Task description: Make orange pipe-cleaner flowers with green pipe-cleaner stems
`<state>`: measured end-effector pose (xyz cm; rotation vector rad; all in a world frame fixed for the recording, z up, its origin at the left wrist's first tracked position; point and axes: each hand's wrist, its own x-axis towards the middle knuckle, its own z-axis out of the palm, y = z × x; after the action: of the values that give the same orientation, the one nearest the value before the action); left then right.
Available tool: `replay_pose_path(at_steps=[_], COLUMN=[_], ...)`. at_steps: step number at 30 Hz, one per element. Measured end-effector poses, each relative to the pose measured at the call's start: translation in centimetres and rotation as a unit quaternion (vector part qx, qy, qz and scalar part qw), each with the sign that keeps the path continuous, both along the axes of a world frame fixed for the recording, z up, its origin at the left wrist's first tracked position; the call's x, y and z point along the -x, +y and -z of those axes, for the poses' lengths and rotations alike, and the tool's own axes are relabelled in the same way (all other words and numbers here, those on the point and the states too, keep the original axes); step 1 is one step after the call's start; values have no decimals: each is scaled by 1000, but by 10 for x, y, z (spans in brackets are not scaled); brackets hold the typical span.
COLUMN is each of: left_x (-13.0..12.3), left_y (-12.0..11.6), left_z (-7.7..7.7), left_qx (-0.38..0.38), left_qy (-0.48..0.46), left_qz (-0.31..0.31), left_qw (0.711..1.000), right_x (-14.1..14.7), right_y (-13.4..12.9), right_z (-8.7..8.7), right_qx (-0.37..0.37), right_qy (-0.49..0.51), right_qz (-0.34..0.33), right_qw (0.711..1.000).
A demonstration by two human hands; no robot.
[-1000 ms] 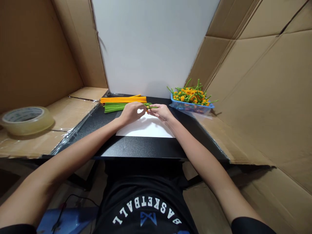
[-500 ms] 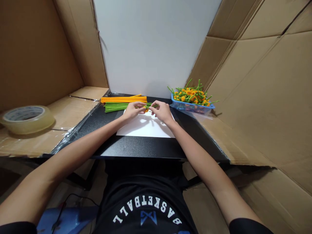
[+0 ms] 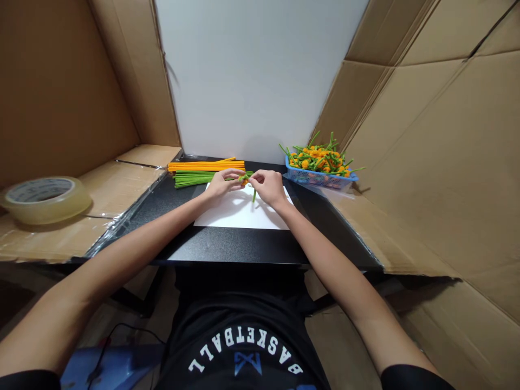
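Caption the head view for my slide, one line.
Left hand and right hand hold an orange-green piece over white paper, blue basket to the right.

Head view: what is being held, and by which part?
A flower, held at its orange head by the left hand; the right hand pinches a green stem. Contact is partly hidden.

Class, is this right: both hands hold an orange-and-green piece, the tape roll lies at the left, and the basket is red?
The basket is blue, not red, as the head view shows. The rest stands: the left hand and right hand hold an orange-and-green piece, and the tape roll lies at the left.
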<state>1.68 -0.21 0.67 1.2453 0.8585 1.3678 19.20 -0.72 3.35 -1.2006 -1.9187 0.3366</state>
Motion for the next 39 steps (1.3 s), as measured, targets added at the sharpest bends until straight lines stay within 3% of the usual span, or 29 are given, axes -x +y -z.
replay_pose_path(at_steps=[5,10,20,26,32,39], left_x=[4,4,2,-1,-2,-6], left_y=[-3,-1,1,-2,-2,-7], left_z=[-1,0,6,4,8,5], left_qx=[11,-4,1,-10,-43,1], left_qy=[48,104,60,55,111,57], left_qz=[8,45,75,30,-63,-45], left_qw=[999,994,995,998,991,997], right_x=[0,3,4,3,5,6], right_y=[1,0,3,4,-4,-5], right_z=[1,0,-1,-2,-9,-8], right_qx=[15,87,192,228,291,327], right_qy=[51,120,210,265,297,351], right_qz=[-4,-22,-49,-41,-59,-63], right_qw=[999,989,957,936,908,875])
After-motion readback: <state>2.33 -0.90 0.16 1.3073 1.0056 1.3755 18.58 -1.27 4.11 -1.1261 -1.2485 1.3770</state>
